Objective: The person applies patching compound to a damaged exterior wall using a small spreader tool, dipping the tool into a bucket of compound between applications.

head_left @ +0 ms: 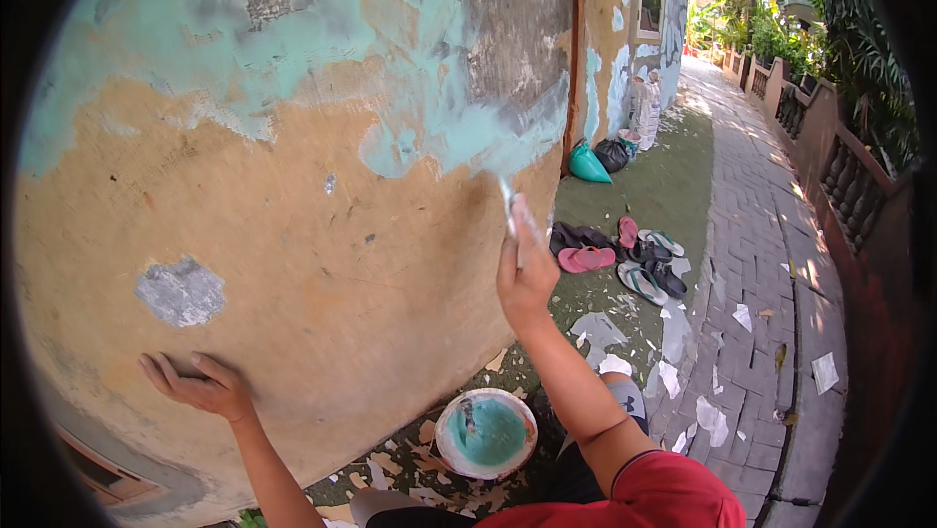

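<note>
My right hand (pixel 528 260) is closed around a putty knife (pixel 508 198), slightly blurred and seen nearly edge-on, its tip at the lower edge of the turquoise coating (pixel 444 128) on the wall. Against the bare tan wall (pixel 322 225) at lower left, my left hand (pixel 203 388) lies with its fingers spread, holding nothing. Below, between my arms, stands a round white bucket (pixel 527 457) with turquoise paste (pixel 490 435) inside. Some object (pixel 468 415) sticks up in the paste near its far side; its kind is unclear.
Sandals (pixel 639 282) and dark shoes lie on the green ground to the right. A turquoise bag (pixel 589 164) and a black bag (pixel 613 154) rest by the wall's corner. Peeled paint flakes (pixel 712 421) litter the ground and paved path (pixel 747 264). A low balustrade (pixel 849 182) borders the path.
</note>
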A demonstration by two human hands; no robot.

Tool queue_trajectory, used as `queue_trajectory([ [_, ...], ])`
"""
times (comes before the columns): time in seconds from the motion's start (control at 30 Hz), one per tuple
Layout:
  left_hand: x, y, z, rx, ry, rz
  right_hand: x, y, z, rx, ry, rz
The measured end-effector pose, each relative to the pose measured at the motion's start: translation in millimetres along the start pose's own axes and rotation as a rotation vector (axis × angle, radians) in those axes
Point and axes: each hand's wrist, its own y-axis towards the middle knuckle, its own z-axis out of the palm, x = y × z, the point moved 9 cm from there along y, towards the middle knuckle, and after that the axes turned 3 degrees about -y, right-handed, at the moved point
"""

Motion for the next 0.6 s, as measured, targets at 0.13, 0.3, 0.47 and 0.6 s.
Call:
queue_trajectory([
  [0.13,-0.3,2.4,0.5,-0.018,-0.015,0.000,-56.3,38.5,-2.8,-0.143,-0.158,0.025],
  [0.3,-6.7,-0.6,6.0,-0.010,-0.030,-0.007,-49.0,5.7,42.9,0.006,-0.076,0.119],
  [0.47,-1.3,4.5,3.1,-0.020,-0.019,0.009,38.7,-83.9,69.4,0.274,0.178,0.013],
  [0.6,8.3,7.9,-8.0,-0.058,0.016,0.023,70.3,-114.6,43.7,0.409,0.316,0.158],
])
